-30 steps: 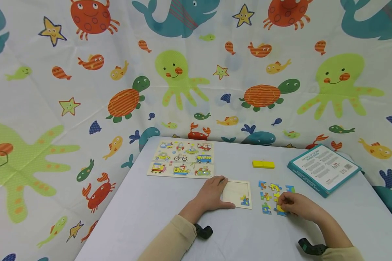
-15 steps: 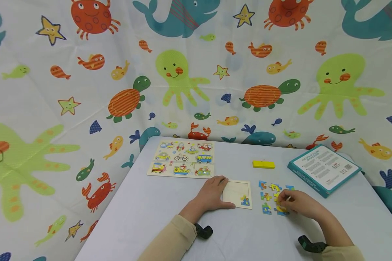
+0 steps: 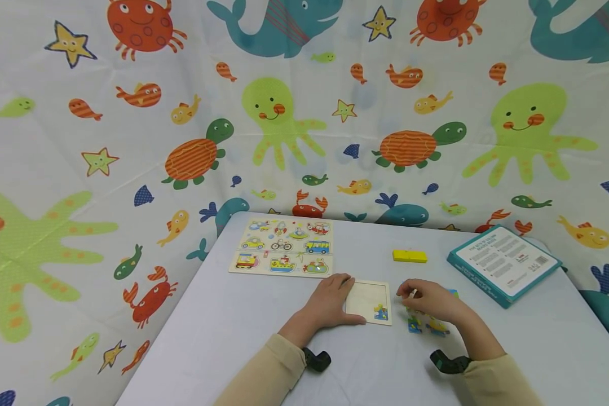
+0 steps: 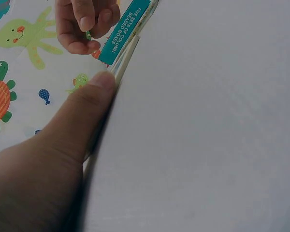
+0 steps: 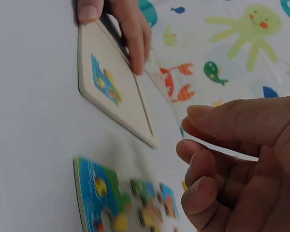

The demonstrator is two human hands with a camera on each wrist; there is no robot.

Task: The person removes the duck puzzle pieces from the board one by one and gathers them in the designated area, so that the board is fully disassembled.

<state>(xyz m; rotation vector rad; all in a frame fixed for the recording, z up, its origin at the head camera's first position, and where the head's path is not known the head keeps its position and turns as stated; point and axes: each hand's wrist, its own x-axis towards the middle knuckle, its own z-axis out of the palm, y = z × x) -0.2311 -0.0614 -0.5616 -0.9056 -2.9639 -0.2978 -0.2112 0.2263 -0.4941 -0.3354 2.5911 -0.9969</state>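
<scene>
A square wooden puzzle tray [image 3: 364, 296] lies on the table, with a single jigsaw piece [image 3: 380, 312] in its near right corner. My left hand [image 3: 330, 301] holds the tray's left side, thumb at the near edge and fingers at the far edge. Just right of the tray, my right hand [image 3: 430, 299] hovers with thumb and fingertips close together. A small green bit of a puzzle piece [image 4: 88, 35] shows between those fingers in the left wrist view; the rest is hidden. Several loose puzzle pieces [image 5: 99, 193] lie beneath the right hand, partly covered by it in the head view.
A wooden board with vehicle pictures [image 3: 281, 248] lies at the back left. Toward the back sits a yellow block [image 3: 409, 256], with a teal box [image 3: 504, 265] to its right. A sea-animal curtain [image 3: 304, 113] hangs behind the white table [image 3: 223, 332].
My right hand has moved left from the right side of the loose pieces toward the tray, with a puzzle piece pinched in its fingers. The left hand stays on the tray.
</scene>
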